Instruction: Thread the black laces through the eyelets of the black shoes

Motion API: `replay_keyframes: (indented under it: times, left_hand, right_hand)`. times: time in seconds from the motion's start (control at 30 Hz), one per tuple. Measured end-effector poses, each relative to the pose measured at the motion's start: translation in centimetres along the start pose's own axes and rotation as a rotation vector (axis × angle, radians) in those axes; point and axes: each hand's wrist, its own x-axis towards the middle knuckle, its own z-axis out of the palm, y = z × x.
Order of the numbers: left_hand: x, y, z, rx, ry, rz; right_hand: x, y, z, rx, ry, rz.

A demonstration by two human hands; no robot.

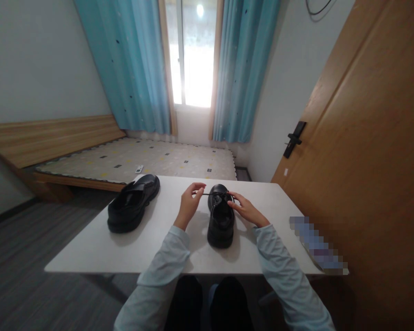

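A black lace-up shoe (221,230) stands on the white table in front of me, its toe pointing away and its heel toward me. To its left, my left hand (192,202) pinches a dark shoelace (207,194), which runs straight across to the shoe's lacing. My right hand (243,207) is at the right side of the lacing, its fingers bent against the shoe. Whether a lace end sits between those fingers is too small to make out. A second black shoe (131,207) rests farther left, apart from both hands.
The white table (100,250) spans the space before me. A blurred flat item (315,243) lies at its right edge, beside a wooden door (362,151). Beyond the table is a bed (165,161) with a small white object (139,169) on it.
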Motion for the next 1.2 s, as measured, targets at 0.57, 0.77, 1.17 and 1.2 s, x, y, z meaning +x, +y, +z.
replay_keyframes:
  times: [0.57,0.77,1.17,1.2]
  left_hand:
    - [-1.1,-0.1,1.3,0.291,-0.374,0.216]
    - [-1.1,-0.4,1.4,0.281,-0.38,0.217]
    - [-1.1,-0.4,1.5,0.268,-0.381,0.22]
    - [-1.1,-0.4,1.5,0.267,-0.382,0.219]
  right_hand:
    - [0.8,-0.4,0.5,-0.156,0.233,-0.052]
    - [1.0,-0.4,0.9,-0.05,0.241,0.008]
    - [1.3,-0.9,1.1,0.066,0.276,0.046]
    - [1.3,-1.0,1.0,0.076,0.279,0.05]
